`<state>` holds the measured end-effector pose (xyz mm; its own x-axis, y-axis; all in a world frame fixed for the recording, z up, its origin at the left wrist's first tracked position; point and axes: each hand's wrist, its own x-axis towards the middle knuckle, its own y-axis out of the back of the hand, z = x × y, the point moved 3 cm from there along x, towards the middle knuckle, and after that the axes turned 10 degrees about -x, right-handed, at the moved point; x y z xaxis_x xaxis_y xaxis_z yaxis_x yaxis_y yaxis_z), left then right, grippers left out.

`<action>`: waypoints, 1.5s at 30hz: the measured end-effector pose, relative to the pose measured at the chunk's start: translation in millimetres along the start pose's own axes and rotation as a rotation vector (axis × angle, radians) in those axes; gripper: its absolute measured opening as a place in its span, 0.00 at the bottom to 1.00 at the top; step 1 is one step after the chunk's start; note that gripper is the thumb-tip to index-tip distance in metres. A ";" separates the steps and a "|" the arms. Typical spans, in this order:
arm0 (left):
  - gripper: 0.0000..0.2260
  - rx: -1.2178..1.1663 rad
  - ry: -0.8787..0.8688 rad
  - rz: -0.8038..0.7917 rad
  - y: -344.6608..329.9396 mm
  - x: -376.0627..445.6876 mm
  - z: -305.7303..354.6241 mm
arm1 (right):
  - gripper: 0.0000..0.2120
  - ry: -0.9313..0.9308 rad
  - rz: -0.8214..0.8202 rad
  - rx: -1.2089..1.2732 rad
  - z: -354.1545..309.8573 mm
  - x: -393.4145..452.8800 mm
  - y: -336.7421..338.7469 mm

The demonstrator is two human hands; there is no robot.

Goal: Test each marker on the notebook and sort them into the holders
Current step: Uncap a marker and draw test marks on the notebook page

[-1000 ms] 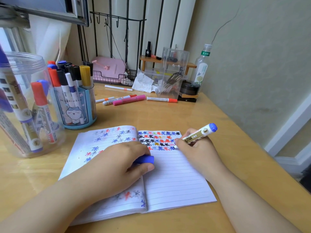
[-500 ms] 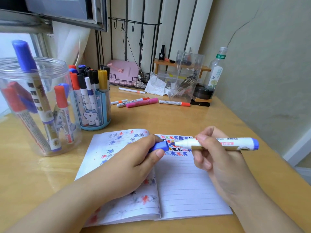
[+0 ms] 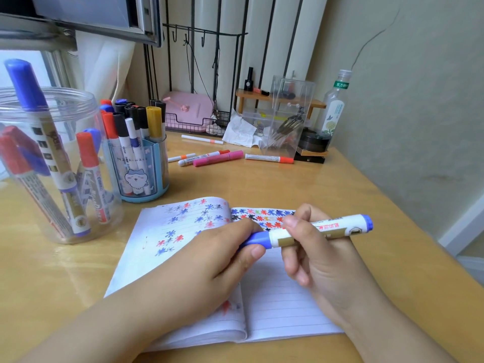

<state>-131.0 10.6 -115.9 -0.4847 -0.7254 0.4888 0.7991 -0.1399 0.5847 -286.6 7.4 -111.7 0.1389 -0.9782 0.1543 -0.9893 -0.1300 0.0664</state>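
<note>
Head view: a white-barrelled marker (image 3: 320, 230) with a gold band and blue end lies level above the open notebook (image 3: 275, 305), just right of frame centre. Its blue cap (image 3: 258, 239) sits on the marker's left end. The left hand (image 3: 209, 265) pinches that cap between thumb and curled fingers; the right hand (image 3: 322, 260) curls its fingers round the barrel. The notebook's upper lines carry rows of small star marks in blue, red and black.

At 9 o'clock stands a clear jar (image 3: 56, 166) with several thick markers, blue- and red-capped; their exact count is unclear. Just right of it, at 10 o'clock, a blue holder (image 3: 141, 171) is packed with thinner markers. At 12 o'clock five loose markers lie on the counter (image 3: 262, 187): four white (image 3: 268, 158) and one pink (image 3: 218, 158).
</note>
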 end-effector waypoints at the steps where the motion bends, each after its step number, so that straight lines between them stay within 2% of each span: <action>1: 0.18 0.013 -0.023 0.008 -1.3 -1.0 1.2 | 0.13 -0.006 0.008 0.023 0.4 -0.6 -1.0; 8: 0.14 0.102 -0.109 0.017 -3.9 -1.7 8.3 | 0.13 -0.018 -0.004 0.146 2.1 -3.2 -6.2; 11: 0.15 0.075 -0.058 0.039 -6.1 -0.5 6.8 | 0.14 -0.059 -0.014 0.187 4.7 -0.4 -8.8; 13: 0.15 0.028 0.021 0.077 -3.0 3.7 4.7 | 0.13 -0.076 -0.043 0.123 1.8 1.7 -13.4; 15: 0.13 0.037 0.091 0.111 2.5 5.5 -0.9 | 0.11 -0.080 -0.044 -0.052 1.6 1.8 -13.2; 16: 0.12 0.062 0.124 0.110 5.7 5.6 -4.2 | 0.10 -0.052 -0.010 -0.222 1.9 0.9 -9.3; 19: 0.07 0.075 0.225 0.100 15.1 2.6 -14.0 | 0.06 0.279 0.190 -0.819 -3.9 -3.4 6.6; 21: 0.06 0.077 0.234 0.085 18.8 2.6 -8.3 | 0.10 0.497 0.221 -1.127 -12.8 -4.6 3.1; 23: 0.07 0.162 0.202 0.067 21.4 4.2 5.2 | 0.16 0.562 0.174 -1.370 -18.9 -3.1 -10.2; 25: 0.09 0.256 0.182 0.086 26.1 4.2 16.9 | 0.14 0.640 0.212 -1.485 -21.7 0.5 -19.4; 27: 0.11 0.293 0.189 0.143 38.0 0.6 25.0 | 0.13 0.717 0.231 -1.501 -28.3 5.7 -23.1; 29: 0.11 0.272 0.207 0.225 54.7 -11.3 28.3 | 0.14 0.716 0.240 -1.419 -40.1 11.6 -25.8; 32: 0.05 0.280 0.235 0.357 82.9 -39.3 20.7 | 0.09 0.592 0.159 -1.030 -74.5 15.8 -46.9; 34: 0.03 0.311 0.260 0.397 100.5 -58.0 13.9 | 0.07 0.582 0.185 -0.784 -102.5 25.9 -70.5; 37: 0.03 0.332 0.282 0.422 119.8 -80.4 11.6 | 0.04 0.547 0.160 -0.610 -135.8 54.0 -110.6; 42: 0.05 0.330 0.265 0.483 146.1 -109.9 20.0 | 0.07 0.439 -0.023 -0.580 -150.5 101.3 -171.5; 45: 0.05 0.338 0.293 0.485 156.0 -122.6 18.9 | 0.08 0.341 -0.140 -0.818 -142.8 112.2 -191.0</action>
<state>46.3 90.4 -72.4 0.0574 -0.8128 0.5797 0.7235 0.4340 0.5368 -75.6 -54.4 33.7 0.3910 -0.8436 0.3679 -0.6392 0.0386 0.7681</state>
